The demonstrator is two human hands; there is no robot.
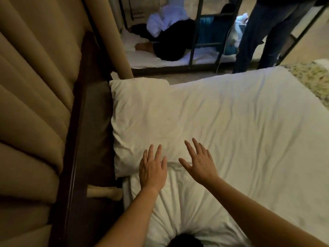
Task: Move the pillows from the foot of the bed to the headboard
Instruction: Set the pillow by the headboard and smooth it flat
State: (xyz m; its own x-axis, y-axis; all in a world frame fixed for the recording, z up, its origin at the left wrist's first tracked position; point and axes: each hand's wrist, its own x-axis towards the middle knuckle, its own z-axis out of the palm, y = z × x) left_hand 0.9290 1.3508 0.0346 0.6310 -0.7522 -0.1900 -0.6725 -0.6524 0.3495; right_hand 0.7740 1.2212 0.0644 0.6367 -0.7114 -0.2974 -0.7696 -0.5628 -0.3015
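A white pillow (147,122) lies flat on the bed against the padded beige headboard (35,104) at the left. A second white pillow (179,207) lies nearer me, just below the first, also close to the headboard. My left hand (153,170) rests palm down, fingers spread, where the two pillows meet. My right hand (199,163) hovers or rests beside it with fingers spread, holding nothing. The white bed sheet (258,131) stretches off to the right.
A dark wooden ledge (89,139) runs between headboard and mattress. Beyond the bed stands a metal bunk frame (195,47) with a person lying on its low mattress. Another person's legs (263,32) stand at the far side. A patterned cover (313,81) lies at right.
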